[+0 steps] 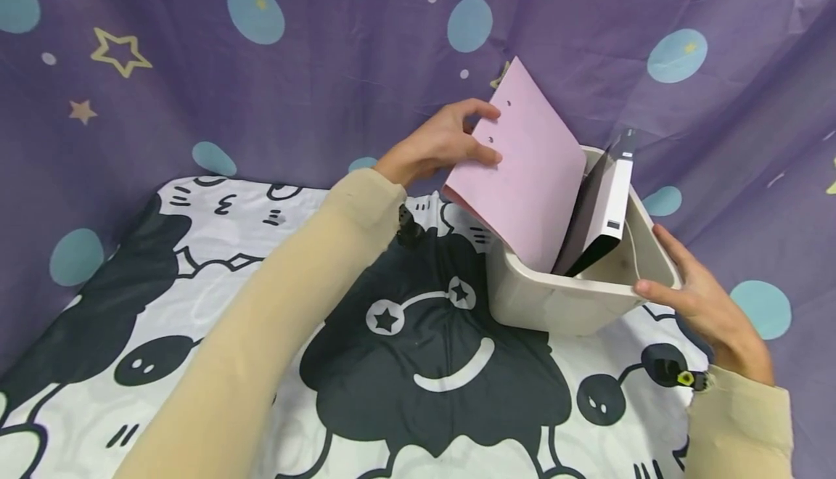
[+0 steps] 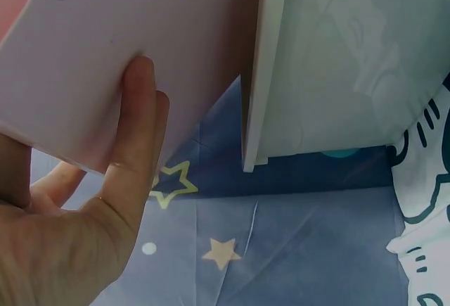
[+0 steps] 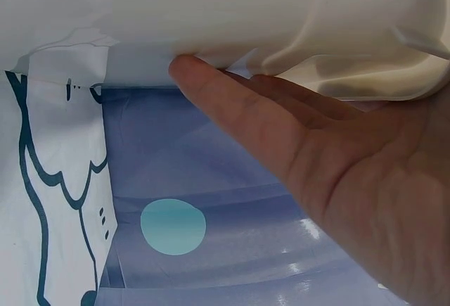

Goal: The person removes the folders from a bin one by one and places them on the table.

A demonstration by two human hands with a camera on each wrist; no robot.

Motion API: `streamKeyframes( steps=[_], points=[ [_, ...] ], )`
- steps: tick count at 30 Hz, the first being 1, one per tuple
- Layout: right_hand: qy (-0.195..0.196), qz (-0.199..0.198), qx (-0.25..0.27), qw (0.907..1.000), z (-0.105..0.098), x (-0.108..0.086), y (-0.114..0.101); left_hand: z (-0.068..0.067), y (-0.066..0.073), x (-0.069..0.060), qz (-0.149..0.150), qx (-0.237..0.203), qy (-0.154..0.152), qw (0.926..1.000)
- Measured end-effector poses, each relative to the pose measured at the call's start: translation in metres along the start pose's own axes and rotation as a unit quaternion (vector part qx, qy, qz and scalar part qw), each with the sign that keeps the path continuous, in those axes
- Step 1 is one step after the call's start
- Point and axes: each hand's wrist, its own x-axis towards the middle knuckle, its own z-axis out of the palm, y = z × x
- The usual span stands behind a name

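Observation:
A pale pink file folder (image 1: 529, 174) with small holes near one edge leans out of a cream plastic bin (image 1: 568, 308). Its lower end is inside the bin. My left hand (image 1: 451, 138) pinches the folder's upper left edge; in the left wrist view, fingers (image 2: 137, 116) lie against its face and the edge passes into the grasp. Beside the folder, a black binder with a white spine (image 1: 614, 199) stands tilted in the bin. My right hand (image 1: 708, 305) holds the bin's right side, thumb at the front rim and fingers (image 3: 239, 109) along the outer wall.
The bin stands on a sheet (image 1: 431, 406) printed with black-and-white cartoon sheep. A purple curtain (image 1: 346, 65) with stars and blue spots hangs close behind and to the right of it. A thin white cord-like strip (image 1: 632, 247) shows inside the bin.

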Motion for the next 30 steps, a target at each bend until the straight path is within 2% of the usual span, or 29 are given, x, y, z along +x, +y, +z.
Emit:
streamKeyframes(
  steps=[4,10,13,17,22,30],
  points=[
    [0.004,0.006,-0.001,1.0,-0.001,0.0,-0.002,-0.004,0.001,0.0,-0.007,0.005,-0.003,1.0],
    [-0.002,0.022,0.013,0.9997,0.0,0.0,-0.005,-0.013,-0.001,0.009,-0.049,-0.029,-0.043,0.9975],
    [-0.003,0.02,0.011,0.9997,0.001,0.0,-0.004,-0.015,-0.004,0.013,-0.047,-0.038,-0.055,0.9967],
    [0.002,0.025,0.003,0.9997,0.0,-0.001,-0.004,-0.013,-0.007,0.016,-0.037,-0.052,-0.057,0.9963],
    [0.005,0.037,0.0,0.9993,-0.001,-0.002,-0.004,-0.009,-0.01,0.015,-0.044,-0.09,-0.049,0.9938],
    [0.001,0.013,0.004,0.9999,-0.001,-0.002,0.0,-0.009,-0.012,0.008,-0.033,-0.11,-0.029,0.993]
  ],
)
